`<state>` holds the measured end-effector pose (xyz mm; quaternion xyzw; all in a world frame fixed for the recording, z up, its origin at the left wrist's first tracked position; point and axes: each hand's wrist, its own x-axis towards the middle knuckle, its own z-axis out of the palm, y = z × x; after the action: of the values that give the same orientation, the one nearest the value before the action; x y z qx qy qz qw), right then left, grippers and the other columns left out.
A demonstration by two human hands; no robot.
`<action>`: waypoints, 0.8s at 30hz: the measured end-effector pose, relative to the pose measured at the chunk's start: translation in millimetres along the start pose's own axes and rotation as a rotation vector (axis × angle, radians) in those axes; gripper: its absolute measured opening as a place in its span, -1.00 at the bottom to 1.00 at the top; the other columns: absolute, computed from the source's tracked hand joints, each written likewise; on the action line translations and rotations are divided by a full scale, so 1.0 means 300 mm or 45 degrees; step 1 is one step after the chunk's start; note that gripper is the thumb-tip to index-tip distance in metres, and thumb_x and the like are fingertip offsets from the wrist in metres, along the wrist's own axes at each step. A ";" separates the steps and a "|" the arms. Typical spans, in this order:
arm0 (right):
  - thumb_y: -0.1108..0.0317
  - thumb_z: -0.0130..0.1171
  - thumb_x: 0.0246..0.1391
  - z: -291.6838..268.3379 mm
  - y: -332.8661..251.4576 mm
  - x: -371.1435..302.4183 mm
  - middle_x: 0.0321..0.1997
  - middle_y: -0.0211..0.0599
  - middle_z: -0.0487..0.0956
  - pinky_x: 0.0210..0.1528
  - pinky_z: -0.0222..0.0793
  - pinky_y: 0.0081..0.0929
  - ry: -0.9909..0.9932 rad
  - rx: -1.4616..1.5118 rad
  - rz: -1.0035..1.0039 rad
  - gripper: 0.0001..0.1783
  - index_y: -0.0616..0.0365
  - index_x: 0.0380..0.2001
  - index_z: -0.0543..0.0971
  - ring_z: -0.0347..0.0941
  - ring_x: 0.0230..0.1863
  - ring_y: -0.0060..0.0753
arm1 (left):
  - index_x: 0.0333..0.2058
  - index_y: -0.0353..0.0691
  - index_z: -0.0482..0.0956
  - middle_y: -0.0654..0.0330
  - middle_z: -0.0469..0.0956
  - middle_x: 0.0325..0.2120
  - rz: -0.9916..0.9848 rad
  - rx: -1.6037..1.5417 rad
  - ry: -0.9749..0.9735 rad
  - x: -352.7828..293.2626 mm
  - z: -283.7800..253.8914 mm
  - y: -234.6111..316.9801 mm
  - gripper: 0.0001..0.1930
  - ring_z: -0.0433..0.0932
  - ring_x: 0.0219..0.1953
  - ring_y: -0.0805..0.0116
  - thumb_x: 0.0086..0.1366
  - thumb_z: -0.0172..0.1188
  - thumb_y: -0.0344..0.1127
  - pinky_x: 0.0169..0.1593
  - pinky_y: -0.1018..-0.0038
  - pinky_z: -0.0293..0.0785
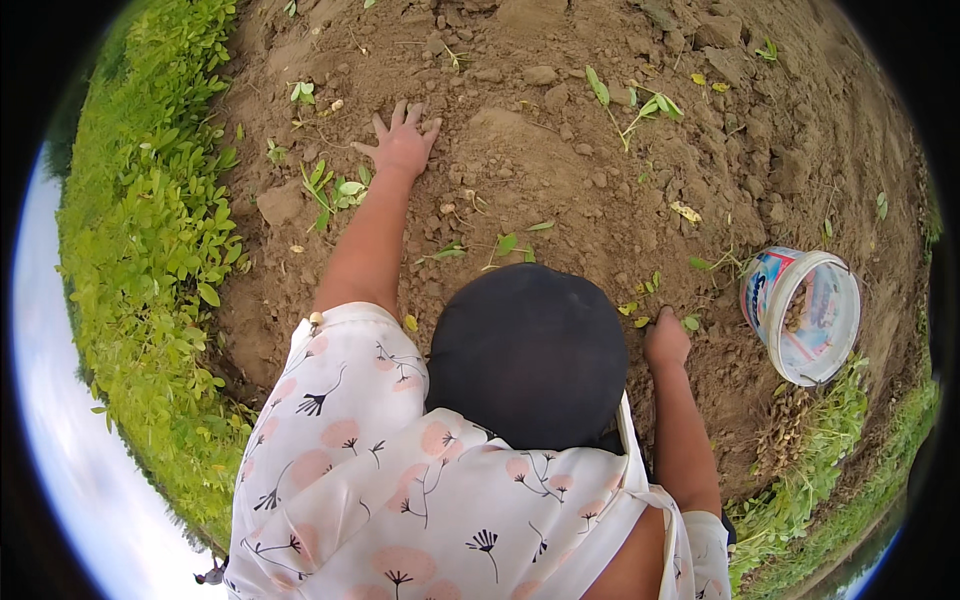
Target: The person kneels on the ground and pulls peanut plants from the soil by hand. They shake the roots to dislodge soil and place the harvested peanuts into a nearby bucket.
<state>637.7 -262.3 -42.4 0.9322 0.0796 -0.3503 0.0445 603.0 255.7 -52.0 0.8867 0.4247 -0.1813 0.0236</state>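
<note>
My left hand [403, 145] reaches far out with its fingers spread on the loose brown soil [520, 150], holding nothing. Close by it lies a green leafy sprig [335, 192]. My right hand [667, 340] is down at the soil on the right, its fingers curled closed. Whatever they may grip is hidden, and small yellow-green leaves [640, 308] lie just beside it. To the right of this hand stands a tilted white plastic bucket [757, 300] with blue and red print; a few small tan pieces [797, 310] show inside.
A dense row of green plants [150, 260] runs along the left. Pulled plants [815, 470] with tan pods [785, 430] lie below the bucket at the right. A round black shape [528, 355] sits between my arms. Clods [720, 30] and loose sprigs [630, 125] are scattered ahead.
</note>
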 end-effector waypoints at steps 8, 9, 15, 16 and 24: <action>0.36 0.17 0.16 -0.001 -0.004 -0.005 -0.26 0.02 0.67 -0.17 0.52 -0.01 -0.011 -0.029 -0.020 -0.81 0.17 -0.19 0.46 0.62 -0.19 0.14 | 0.47 0.20 0.01 0.21 -0.10 0.51 -0.133 -0.108 0.056 -0.460 0.223 -0.502 -0.24 -0.10 0.50 -0.12 0.42 0.06 0.21 0.30 -0.34 0.19; 0.37 0.17 0.17 -0.001 -0.002 -0.009 -0.27 0.02 0.67 -0.18 0.52 -0.01 -0.019 -0.052 -0.018 -0.82 0.17 -0.19 0.46 0.63 -0.20 0.13 | 0.46 0.20 0.02 0.16 -0.09 0.49 -0.107 -0.064 0.003 -0.547 0.218 -0.480 -0.22 -0.08 0.49 -0.16 0.38 0.16 0.13 0.28 -0.32 0.22; 0.37 0.13 0.18 0.032 0.023 0.001 -0.30 0.03 0.66 -0.22 0.52 0.00 0.069 -0.046 -0.055 -0.81 0.18 -0.17 0.44 0.62 -0.25 0.14 | 0.40 0.17 0.23 -0.08 -0.18 0.49 0.213 -0.074 -0.261 -0.995 0.296 -0.432 -0.10 -0.23 0.46 -0.50 0.09 0.43 0.08 0.30 -0.52 -0.04; 0.37 0.13 0.18 0.039 0.028 -0.001 -0.30 0.04 0.66 -0.23 0.51 0.00 0.094 -0.043 -0.065 -0.80 0.18 -0.17 0.43 0.62 -0.25 0.15 | 0.38 0.16 0.27 -0.11 -0.18 0.48 0.246 -0.087 -0.270 -0.987 0.308 -0.403 -0.12 -0.25 0.46 -0.52 0.09 0.43 0.07 0.30 -0.55 -0.09; 0.38 0.14 0.19 0.063 0.011 -0.038 -0.36 0.06 0.64 -0.29 0.49 0.03 0.159 -0.059 -0.058 -0.75 0.24 -0.13 0.38 0.60 -0.32 0.19 | 0.09 -0.02 0.53 -0.41 -0.08 0.40 0.405 -0.167 -0.362 -0.730 0.232 -0.164 -0.46 -0.14 0.43 -0.55 0.10 0.34 -0.10 0.32 -0.58 -0.33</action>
<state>617.6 -269.6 -49.1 0.9489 0.1117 -0.2902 0.0531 419.0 110.5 -36.7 0.9046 0.2829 -0.2703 0.1692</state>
